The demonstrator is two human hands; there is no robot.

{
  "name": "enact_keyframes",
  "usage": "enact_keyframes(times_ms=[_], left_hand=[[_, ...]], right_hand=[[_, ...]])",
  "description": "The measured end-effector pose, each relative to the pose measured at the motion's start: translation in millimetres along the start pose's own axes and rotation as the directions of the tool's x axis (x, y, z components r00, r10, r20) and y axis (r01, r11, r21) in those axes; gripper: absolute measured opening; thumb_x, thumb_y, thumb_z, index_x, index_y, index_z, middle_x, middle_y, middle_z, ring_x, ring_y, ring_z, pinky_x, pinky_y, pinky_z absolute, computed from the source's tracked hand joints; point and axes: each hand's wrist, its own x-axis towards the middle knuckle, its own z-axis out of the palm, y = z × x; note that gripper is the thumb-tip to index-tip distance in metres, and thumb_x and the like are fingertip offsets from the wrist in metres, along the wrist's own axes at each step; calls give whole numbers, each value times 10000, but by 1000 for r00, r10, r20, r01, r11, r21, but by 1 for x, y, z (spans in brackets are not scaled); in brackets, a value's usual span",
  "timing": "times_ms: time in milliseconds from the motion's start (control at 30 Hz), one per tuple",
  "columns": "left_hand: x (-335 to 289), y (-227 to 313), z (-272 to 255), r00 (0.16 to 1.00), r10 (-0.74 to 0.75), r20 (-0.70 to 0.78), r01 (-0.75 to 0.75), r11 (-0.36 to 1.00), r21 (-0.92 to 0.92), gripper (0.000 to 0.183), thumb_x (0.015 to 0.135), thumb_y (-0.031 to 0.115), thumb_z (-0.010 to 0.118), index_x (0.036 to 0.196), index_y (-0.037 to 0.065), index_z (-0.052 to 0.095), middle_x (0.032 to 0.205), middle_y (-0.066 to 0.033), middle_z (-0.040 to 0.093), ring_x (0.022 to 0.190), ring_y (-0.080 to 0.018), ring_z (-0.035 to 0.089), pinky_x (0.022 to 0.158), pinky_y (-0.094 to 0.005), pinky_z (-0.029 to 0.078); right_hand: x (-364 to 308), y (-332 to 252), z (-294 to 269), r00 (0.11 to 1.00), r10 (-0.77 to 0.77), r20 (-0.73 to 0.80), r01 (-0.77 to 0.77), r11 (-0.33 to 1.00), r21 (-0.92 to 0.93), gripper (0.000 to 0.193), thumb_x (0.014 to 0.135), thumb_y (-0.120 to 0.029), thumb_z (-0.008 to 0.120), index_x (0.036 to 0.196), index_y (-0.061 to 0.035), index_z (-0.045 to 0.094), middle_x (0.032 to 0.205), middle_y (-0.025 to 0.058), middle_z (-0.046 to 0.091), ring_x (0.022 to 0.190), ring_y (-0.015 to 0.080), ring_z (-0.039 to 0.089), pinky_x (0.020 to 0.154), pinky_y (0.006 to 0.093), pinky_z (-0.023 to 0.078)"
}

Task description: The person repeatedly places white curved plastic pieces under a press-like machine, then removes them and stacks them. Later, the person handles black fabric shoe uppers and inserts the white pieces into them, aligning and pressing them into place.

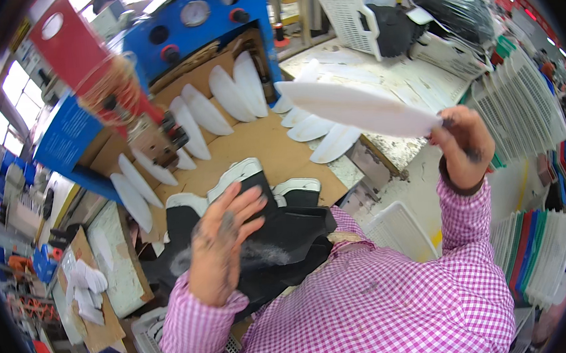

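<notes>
Right, counted one white insole (360, 109) held aloft, about eight upright insoles (228, 96) in the blue machine (214, 30), three black-and-white shoes (243, 174). Red arm (74, 47) hid part of the row; whether the left hand (221, 236) — fingers extended — touched the shoes, couldn't tell. Right hand (466, 145) pinched the white insole's right end, rest running left of the grip.

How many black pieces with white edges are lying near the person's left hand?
3: the left piece, left of the left hand; the middle piece, beyond that hand; the right piece, further right. Others may be hidden underneath.
</notes>
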Motion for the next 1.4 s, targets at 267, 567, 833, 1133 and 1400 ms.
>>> enact_keyframes(times_ms=[267, 567, 833, 1133, 1400], left_hand=[[-2, 1, -24, 924, 166, -344, -226, 964, -142, 413, 936, 360, 533, 1155, 9, 527, 1143, -117, 587, 1051, -191, 550, 914, -353, 416], [-25, 17, -70, 944, 116, -308, -171, 973, -157, 420, 871, 191, 632, 1207, -6, 473, 1034, -103, 597, 980, -210, 587, 887, -343, 474], [-13, 23, -73, 960, -159, 232, 86, 951, 296, 539, 681, 149, 770, 1144, -18, 551, 963, -50, 605, 937, -138, 572, 897, -296, 452], [-10, 21, -83, 946, -248, 207, 178, 935, 308, 662, 700, 40, 728, 1286, -46, 432, 977, -76, 616, 909, -148, 578, 855, -277, 467], [-21, 14, -104, 999, 40, -29, -44, 990, -131, 867, 865, 595, 450, 1371, -82, 257, 1206, -245, 556, 1058, -312, 603, 902, -426, 484]], right_hand=[[-23, -36, 98, 706, -444, 551, 299, 893, 337, 284, 746, 30, 651, 1009, -26, 559, 867, 127, 635, 764, 271, 674, 636, 332, 562], [0, -39, 138, 612, -286, 737, 97, 952, 289, 165, 737, 23, 641, 891, -35, 628, 977, 126, 581, 861, 251, 596, 696, 331, 493], [38, -27, 184, 418, -309, 854, -211, 882, 422, 86, 752, 19, 681, 806, -38, 646, 1210, 197, 503, 1180, 315, 499, 961, 415, 447], [31, -19, 212, 339, -304, 890, -305, 860, 410, 128, 727, 23, 705, 821, -22, 632, 1022, 123, 627, 900, 241, 630, 769, 318, 512], [13, 9, 199, 659, -88, 747, -397, 803, 445, 117, 732, 45, 696, 805, -10, 622, 939, 109, 650, 898, 203, 615, 790, 293, 482]])
